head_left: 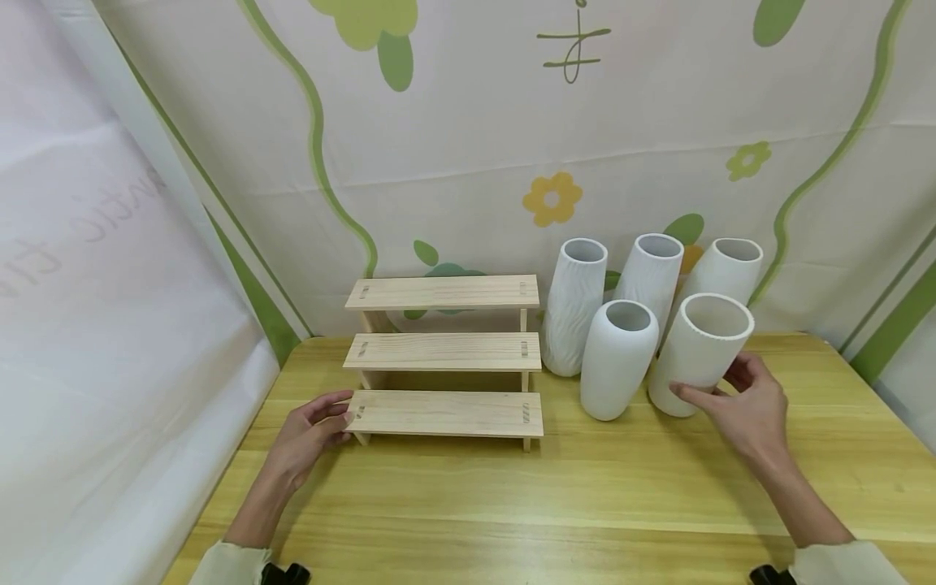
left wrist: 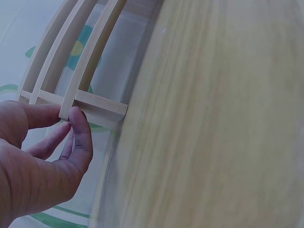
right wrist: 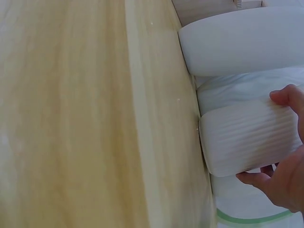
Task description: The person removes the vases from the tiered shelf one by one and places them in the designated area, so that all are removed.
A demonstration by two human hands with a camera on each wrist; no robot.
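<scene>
A three-tier wooden stand sits on the table, its boards rising like steps toward the back. My left hand pinches the left end of its lowest board between thumb and fingers, and the left wrist view shows this grip on the board's end. To the right, my right hand holds the front right white vase low on its body, thumb on the near side. In the right wrist view that vase has fine ribs and its base is at the tabletop.
Beside the held vase stands a smooth white vase. Behind are a wavy-textured vase, another tall vase and a third. A printed cloth hangs behind the wooden table; another white cloth hangs at the left.
</scene>
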